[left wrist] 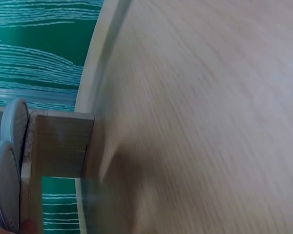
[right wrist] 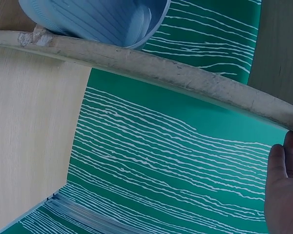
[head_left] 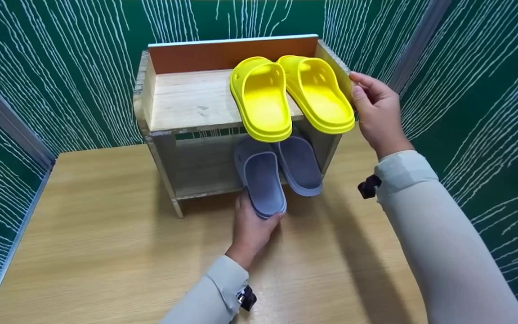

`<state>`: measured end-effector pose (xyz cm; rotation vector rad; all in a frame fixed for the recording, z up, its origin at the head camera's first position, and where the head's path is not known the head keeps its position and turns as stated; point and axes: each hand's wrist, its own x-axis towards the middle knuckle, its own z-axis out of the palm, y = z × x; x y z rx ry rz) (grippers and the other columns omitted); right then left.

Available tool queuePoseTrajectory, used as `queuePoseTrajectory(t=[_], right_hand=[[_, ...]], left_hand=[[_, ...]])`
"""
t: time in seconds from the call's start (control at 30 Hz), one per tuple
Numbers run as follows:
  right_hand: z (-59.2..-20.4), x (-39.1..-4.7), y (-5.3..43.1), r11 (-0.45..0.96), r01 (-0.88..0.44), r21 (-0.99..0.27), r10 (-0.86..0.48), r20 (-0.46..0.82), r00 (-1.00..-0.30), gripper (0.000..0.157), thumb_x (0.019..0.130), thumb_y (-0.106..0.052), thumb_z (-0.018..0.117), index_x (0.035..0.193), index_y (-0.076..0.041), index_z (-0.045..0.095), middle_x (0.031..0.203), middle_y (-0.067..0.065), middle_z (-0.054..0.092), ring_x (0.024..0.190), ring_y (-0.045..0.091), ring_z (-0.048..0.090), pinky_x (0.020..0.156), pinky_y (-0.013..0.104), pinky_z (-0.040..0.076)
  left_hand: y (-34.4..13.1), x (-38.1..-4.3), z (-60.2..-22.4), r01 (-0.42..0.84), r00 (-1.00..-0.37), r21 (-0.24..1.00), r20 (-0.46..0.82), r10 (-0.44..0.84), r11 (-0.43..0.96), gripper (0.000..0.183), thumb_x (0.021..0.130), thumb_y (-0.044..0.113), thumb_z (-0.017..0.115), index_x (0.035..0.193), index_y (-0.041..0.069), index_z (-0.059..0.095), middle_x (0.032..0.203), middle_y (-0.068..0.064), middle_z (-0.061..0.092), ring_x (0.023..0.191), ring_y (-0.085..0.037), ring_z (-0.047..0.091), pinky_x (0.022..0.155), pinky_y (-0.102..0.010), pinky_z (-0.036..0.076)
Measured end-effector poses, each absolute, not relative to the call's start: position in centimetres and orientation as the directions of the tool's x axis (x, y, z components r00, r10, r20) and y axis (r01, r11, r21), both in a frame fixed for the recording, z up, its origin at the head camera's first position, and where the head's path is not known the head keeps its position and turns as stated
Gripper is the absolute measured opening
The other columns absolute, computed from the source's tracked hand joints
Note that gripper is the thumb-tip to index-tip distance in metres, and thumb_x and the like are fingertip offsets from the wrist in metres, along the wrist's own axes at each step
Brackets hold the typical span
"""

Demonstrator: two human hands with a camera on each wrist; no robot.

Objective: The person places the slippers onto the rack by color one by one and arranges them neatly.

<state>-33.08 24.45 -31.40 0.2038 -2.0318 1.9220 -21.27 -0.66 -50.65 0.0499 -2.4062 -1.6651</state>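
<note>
My left hand (head_left: 252, 229) grips the heel of a grey slipper (head_left: 264, 180), whose toe points into the lower level of a small wooden shoe rack (head_left: 191, 101). Beside it, to the right, a second grey slipper (head_left: 301, 166) lies on that lower shelf with its heel over the front edge. A pair of yellow slippers, the left one (head_left: 265, 101) and the right one (head_left: 324, 99), sits on the top shelf. With thumb and fingers, my right hand (head_left: 380, 112) holds the edge of the rack's right side panel (right wrist: 161, 70).
The rack stands on a wooden tabletop (head_left: 97, 234). Green walls (head_left: 488, 112) with white wavy lines enclose it at the back and sides. A reddish-brown back board (head_left: 196, 56) rises behind the top shelf.
</note>
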Motion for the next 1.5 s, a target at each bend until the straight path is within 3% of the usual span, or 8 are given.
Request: queuePoseTrajectory(t=[0.43,0.7,0.87,1.5], right_hand=[[-31.3,-33.0,24.4,0.074,-0.325,-0.943,0.125,0.332,-0.935,0.041,0.101,-0.03,0.069,0.14,-0.02,0.069,0.137,0.007,0.061,0.115,0.024,0.061,0.104,0.027,0.055],[-31.3,-33.0,24.4,0.069,-0.328,-0.942,0.12,0.335,-0.935,0.043,0.1,-0.03,0.069,0.141,-0.02,0.068,0.139,0.007,0.06,0.117,0.024,0.062,0.105,0.028,0.055],[-31.2,-32.8,24.3,0.063,-0.324,-0.944,0.122,0.329,-0.936,0.042,0.1,-0.029,0.069,0.141,-0.02,0.068,0.139,0.007,0.06,0.116,0.024,0.062,0.104,0.027,0.055],[-30.8,-32.4,24.4,0.077,-0.32,-0.944,0.118,0.327,-0.938,0.042,0.101,-0.029,0.068,0.142,-0.019,0.068,0.138,0.008,0.062,0.117,0.025,0.064,0.104,0.027,0.055]], left_hand=[[-0.6,-20.1,-52.4,0.126,-0.951,0.922,0.217,-0.22,0.367,0.104,0.078,0.024,0.095,0.159,0.0,0.034,0.154,-0.02,0.046,0.144,-0.034,0.048,0.123,-0.047,0.038],[0.1,-19.4,-53.5,0.163,-0.925,0.899,0.283,-0.254,0.407,0.082,0.084,0.019,0.09,0.15,0.001,0.044,0.145,-0.015,0.053,0.137,-0.03,0.055,0.119,-0.045,0.044],[0.2,-19.4,-53.1,0.148,-0.933,0.906,0.261,-0.248,0.396,0.074,0.088,0.018,0.087,0.147,0.002,0.046,0.142,-0.014,0.054,0.136,-0.029,0.056,0.119,-0.046,0.044],[-0.6,-21.0,-52.3,0.093,-0.952,0.913,0.199,-0.234,0.398,0.072,0.092,0.024,0.083,0.15,0.006,0.044,0.143,-0.012,0.054,0.138,-0.028,0.054,0.119,-0.046,0.043]])
